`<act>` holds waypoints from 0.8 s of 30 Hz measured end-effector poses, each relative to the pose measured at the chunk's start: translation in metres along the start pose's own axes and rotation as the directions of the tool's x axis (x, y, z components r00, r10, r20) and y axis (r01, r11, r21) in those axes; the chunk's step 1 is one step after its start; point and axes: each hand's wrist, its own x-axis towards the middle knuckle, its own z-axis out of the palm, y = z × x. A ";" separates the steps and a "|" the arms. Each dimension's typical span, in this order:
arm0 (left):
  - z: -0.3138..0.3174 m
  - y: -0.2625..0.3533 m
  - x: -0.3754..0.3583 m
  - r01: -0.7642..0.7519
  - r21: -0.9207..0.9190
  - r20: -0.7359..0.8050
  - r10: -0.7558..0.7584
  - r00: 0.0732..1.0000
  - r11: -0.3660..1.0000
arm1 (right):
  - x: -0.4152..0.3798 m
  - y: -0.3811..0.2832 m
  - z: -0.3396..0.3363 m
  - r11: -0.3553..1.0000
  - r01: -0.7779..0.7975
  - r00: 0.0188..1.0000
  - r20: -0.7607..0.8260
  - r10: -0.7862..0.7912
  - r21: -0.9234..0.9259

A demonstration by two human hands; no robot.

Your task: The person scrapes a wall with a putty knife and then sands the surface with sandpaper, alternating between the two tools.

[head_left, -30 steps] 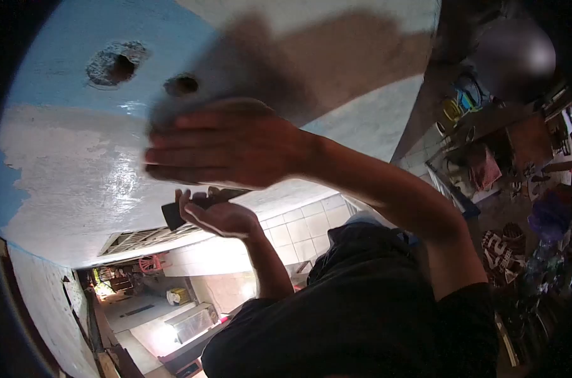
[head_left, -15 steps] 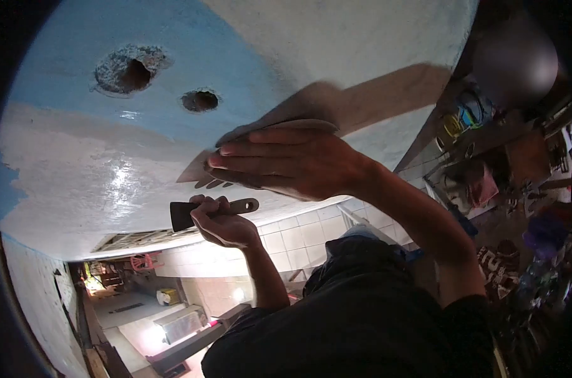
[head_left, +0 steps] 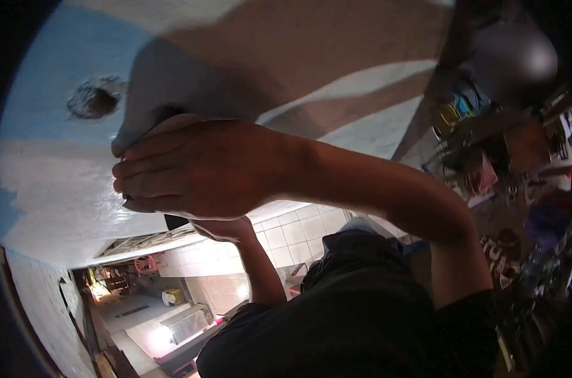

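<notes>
My right hand (head_left: 197,167) lies flat over the painted wall (head_left: 52,170), fingers stretched and close together. Under it a thin flat sheet (head_left: 194,120) shows only a narrow edge; its kind is hidden. Below, my left hand (head_left: 226,228) is closed on a putty knife (head_left: 175,221), with only a dark corner of the blade showing past my right hand. A rough-edged hole (head_left: 102,101) breaks the blue paint to the left of my right hand. A second, smaller hole (head_left: 167,113) lies in shadow just above my fingers.
White tiles (head_left: 292,236) run below the wall, near a grille (head_left: 134,242). At right are clutter, a pink item (head_left: 483,176) and a purple bundle (head_left: 546,220). A yellow-and-white container (head_left: 172,297) stands at lower left.
My right hand has moved left across the wall, up to the smaller hole, and its shadow has grown. It now covers most of the putty knife and part of my left hand.
</notes>
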 end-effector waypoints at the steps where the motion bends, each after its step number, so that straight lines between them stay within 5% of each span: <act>1: 0.002 0.006 0.000 0.031 -0.024 -0.009 -0.031 0.999 0.999 | -0.001 0.000 0.001 1.000 0.028 0.999 -0.044 -0.028 -0.006; 3: 0.002 0.018 0.009 0.248 -0.306 0.017 -0.255 0.967 0.919 | -0.030 0.003 -0.018 0.999 -0.032 0.997 0.068 0.032 -0.001; 7: -0.002 0.012 0.007 0.353 -0.255 -0.067 -0.381 0.922 0.900 | -0.029 0.003 -0.024 0.998 -0.046 0.986 0.157 0.050 -0.031; 9: -0.007 -0.011 -0.002 0.020 -0.064 0.027 -0.018 0.999 0.998 | -0.004 0.002 -0.002 0.997 -0.018 1.000 0.021 0.017 0.071; 12: 0.001 0.005 0.001 0.136 -0.185 0.057 -0.128 0.990 0.973 | 0.001 0.001 0.002 0.999 0.045 0.995 -0.090 -0.044 0.017; 16: -0.010 0.013 0.011 0.295 -0.255 0.002 -0.304 0.953 0.921 | -0.044 0.004 -0.033 0.990 -0.136 0.973 0.193 0.125 0.044; 18: -0.009 0.013 0.012 0.339 -0.248 -0.053 -0.362 0.931 0.908 | -0.028 0.004 -0.025 0.999 -0.042 0.987 0.158 0.038 0.020; 21: 0.028 0.031 0.009 0.174 -0.240 -0.163 -0.216 0.963 0.955 | 0.004 0.003 -0.009 0.999 0.035 0.998 -0.049 -0.033 0.031; 24: -0.007 0.012 0.008 0.284 -0.267 0.095 -0.268 0.959 0.921 | -0.039 0.003 -0.006 1.000 -0.027 0.998 0.060 0.027 -0.002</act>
